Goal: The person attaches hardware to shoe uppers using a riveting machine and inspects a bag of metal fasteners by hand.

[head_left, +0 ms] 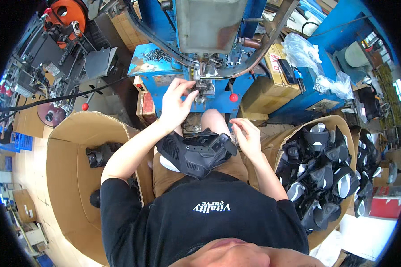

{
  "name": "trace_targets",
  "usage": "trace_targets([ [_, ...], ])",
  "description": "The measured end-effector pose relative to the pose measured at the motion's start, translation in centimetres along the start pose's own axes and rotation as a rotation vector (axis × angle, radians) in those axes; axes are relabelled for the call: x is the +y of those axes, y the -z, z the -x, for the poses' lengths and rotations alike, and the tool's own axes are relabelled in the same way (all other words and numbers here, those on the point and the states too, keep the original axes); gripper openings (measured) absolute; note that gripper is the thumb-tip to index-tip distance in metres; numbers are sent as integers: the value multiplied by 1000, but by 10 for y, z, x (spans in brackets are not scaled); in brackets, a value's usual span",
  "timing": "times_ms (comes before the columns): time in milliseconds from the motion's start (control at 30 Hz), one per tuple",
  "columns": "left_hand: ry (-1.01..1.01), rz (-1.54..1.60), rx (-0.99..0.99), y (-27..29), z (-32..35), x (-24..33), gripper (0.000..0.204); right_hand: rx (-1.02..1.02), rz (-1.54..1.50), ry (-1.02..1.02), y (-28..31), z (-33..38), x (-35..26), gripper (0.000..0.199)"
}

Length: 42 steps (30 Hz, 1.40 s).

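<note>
A black boot-like piece [196, 155] with ribbed sides and a strap lies across my lap; a white part shows at its left. My left hand [177, 101] reaches up to the small metal die [205, 86] of a blue machine [165, 82]. Its thumb and forefinger are bent, with a small gap between the tips beside the die. Whether a tiny part sits there is too small to tell. To the right of the black piece, my right hand [248, 137] hovers near its strap end, fingers loosely bent and apart.
A tall cardboard box [71, 178] at my left holds a few black pieces. Another box at my right is heaped with similar black and white pieces [321, 173]. Small dark parts [158, 55] lie on the machine's ledge. A red-knobbed lever [234, 97] juts out near the die.
</note>
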<state>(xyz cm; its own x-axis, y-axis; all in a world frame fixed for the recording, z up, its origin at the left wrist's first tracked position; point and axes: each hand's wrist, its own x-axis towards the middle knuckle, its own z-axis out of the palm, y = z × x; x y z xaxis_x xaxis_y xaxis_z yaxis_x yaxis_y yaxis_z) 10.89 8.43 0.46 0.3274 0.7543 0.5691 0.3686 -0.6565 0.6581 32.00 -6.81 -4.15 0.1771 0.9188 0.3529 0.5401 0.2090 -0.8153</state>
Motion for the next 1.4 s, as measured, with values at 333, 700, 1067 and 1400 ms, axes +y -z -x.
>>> trace_targets([
  [333,-116,1849,70,167,32,188,49,-217,-436,-409,-28,20,13,39],
  [700,169,645,-354,106,8,111,46,-321,-155,110,-12,16,-9,25],
  [1067,-285,143,-898,50,108,-7,37,-273,-139,309,-22,16,-60,12],
  [1400,-32,-192,-1005,108,172,-60,40,-20,-193,591,-61,52,-53,20],
])
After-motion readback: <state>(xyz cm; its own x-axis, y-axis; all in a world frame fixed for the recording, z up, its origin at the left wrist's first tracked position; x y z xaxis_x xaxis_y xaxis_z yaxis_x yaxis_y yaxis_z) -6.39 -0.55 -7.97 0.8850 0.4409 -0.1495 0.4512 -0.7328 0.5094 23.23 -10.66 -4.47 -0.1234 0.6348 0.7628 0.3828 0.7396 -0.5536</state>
